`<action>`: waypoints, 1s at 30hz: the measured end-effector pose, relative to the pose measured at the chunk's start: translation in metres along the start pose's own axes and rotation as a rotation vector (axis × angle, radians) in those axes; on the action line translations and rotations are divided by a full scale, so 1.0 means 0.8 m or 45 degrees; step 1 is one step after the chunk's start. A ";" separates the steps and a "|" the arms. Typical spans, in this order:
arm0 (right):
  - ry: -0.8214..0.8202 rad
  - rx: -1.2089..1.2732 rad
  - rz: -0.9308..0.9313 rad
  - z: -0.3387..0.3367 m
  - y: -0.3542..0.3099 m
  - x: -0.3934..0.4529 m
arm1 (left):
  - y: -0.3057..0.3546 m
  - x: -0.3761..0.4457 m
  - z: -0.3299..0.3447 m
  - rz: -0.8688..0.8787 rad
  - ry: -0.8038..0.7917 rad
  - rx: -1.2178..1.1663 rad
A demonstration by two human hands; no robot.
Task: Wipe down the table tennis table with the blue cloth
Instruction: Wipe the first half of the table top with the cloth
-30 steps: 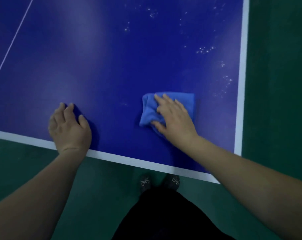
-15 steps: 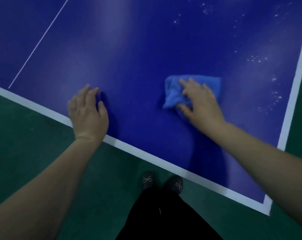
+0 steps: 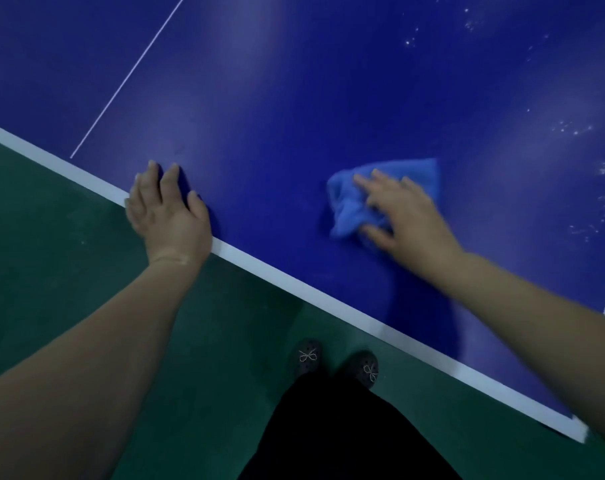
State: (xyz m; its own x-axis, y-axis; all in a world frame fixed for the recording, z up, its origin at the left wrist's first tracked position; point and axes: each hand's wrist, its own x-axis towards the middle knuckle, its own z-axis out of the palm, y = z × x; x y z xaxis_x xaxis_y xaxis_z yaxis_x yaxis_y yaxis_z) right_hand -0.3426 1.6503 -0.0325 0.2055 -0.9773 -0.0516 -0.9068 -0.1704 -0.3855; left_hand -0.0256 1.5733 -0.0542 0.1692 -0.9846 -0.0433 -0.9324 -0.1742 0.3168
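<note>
On the dark blue desk (image 3: 294, 98), near its white-edged near border, lies the blue cloth (image 3: 391, 181), bunched and crumpled, with folds heaped at its left side and a straighter edge at its upper right. It is a lighter blue than the surface beneath it. The right hand (image 3: 408, 216) lies flat on top of the cloth, fingers straight and spread, thumb reaching to the cloth's lower edge; it is slightly blurred. The left hand (image 3: 166, 209) rests palm down on the desk's edge, fingers relaxed and holding nothing, well apart from the cloth. A thin white line (image 3: 128, 77) runs up the surface at the upper left, and pale specks (image 3: 575, 129) are scattered over the right part, beyond the cloth. Below, dark shoes (image 3: 335, 362) stand on a green floor (image 3: 51, 254).

Compared with half a second ago, the desk's edge runs more steeply across the view, the white line sits further right, and the cloth looks more bunched under the right hand. The left hand's place on the border is unchanged.
</note>
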 end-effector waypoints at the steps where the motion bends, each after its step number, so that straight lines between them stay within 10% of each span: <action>1: 0.086 -0.002 0.147 -0.006 0.011 0.019 | 0.000 0.000 0.000 -0.002 0.003 -0.010; 5: 0.196 -0.070 0.428 0.007 -0.028 0.091 | -0.001 -0.001 0.003 0.012 0.017 -0.020; 12: -0.129 0.019 -0.272 0.037 -0.087 -0.067 | -0.001 0.000 0.001 0.020 -0.019 0.026; 20: 0.302 -0.009 0.648 -0.029 0.078 -0.124 | 0.034 -0.040 -0.013 -0.050 -0.025 -0.176; 27: 0.141 -0.005 0.134 0.006 0.019 -0.205 | 0.133 -0.150 0.001 0.268 -0.192 -0.263; 30: 0.197 -0.031 0.307 -0.027 0.099 -0.213 | 0.168 -0.187 0.019 0.325 -0.256 -0.248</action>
State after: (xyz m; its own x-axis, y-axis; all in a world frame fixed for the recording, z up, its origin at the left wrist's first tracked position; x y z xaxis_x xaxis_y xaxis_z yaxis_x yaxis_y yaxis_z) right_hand -0.4571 1.8006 -0.0347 -0.0738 -0.9973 0.0027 -0.9318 0.0680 -0.3565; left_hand -0.1813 1.6969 -0.0191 -0.1449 -0.9823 -0.1184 -0.8549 0.0640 0.5149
